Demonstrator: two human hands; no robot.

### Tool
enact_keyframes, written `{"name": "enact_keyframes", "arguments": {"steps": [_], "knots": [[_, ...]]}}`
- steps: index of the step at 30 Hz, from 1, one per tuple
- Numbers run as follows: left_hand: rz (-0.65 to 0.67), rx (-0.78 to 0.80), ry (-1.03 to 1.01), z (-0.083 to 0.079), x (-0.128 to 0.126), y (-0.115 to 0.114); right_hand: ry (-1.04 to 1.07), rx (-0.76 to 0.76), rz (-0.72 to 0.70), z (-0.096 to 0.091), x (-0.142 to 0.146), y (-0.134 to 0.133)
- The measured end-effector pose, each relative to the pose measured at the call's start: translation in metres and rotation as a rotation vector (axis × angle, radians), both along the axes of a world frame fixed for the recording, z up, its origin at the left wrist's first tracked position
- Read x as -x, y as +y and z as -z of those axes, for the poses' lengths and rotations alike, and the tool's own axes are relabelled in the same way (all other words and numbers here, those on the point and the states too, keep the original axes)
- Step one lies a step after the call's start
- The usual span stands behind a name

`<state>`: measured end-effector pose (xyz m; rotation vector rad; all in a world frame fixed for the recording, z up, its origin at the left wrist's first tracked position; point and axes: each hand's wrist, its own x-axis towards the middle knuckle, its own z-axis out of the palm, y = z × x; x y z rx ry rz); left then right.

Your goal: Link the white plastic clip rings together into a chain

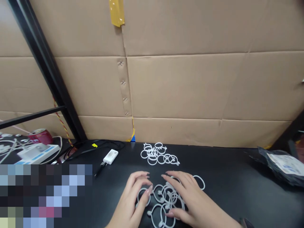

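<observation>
The left hand and right hand stand apart with fingers loosely curled, cupped about a near pile of white rings. The right hand's thumb rests at a ring in front of it; whether the left hand's thumb and fingers grip the ring beneath them, I cannot tell. A far pile lies just beyond the hands on the counter.

The rings look like thin plastic – probably light, fairly stiff, a little slippery, and likely to snap if bent hard. Their loops overlap, so one lifted may drag its neighbours. The best hold is probably a pinch at the small knob or on a bare stretch of rim.

Counts: roughly nine rings between and under the hands, roughly ten beyond – the overlap prevents exact figures. One charger lies beyond the left hand, to its left; farther left are one can and one power strip. One bag lies well right of the right hand.
</observation>
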<state>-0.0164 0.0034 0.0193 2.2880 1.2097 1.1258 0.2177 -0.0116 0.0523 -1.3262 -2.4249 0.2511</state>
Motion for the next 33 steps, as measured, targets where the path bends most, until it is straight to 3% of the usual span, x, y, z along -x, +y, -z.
{"name": "enact_keyframes", "arguments": {"steps": [7, 16, 22, 28, 33], "knots": [[0.093, -0.062, 0.111, 0.01, -0.002, 0.0, 0.101, -0.092, 0.24, 0.008, -0.031, 0.036], [0.11, -0.093, 0.156, 0.005, -0.001, -0.004, 0.083, -0.093, 0.222, 0.027, -0.025, 0.087], [0.11, -0.183, 0.181, 0.005, -0.002, -0.001, 0.186, -0.054, 0.214, 0.03, -0.029, 0.086], [0.091, -0.201, 0.132, 0.017, -0.004, 0.0, 0.435, 0.112, 0.257, 0.029, -0.045, 0.062], [0.111, -0.178, 0.189, 0.015, 0.0, 0.003, 0.772, 0.48, 0.28, 0.022, -0.045, 0.047]]}}
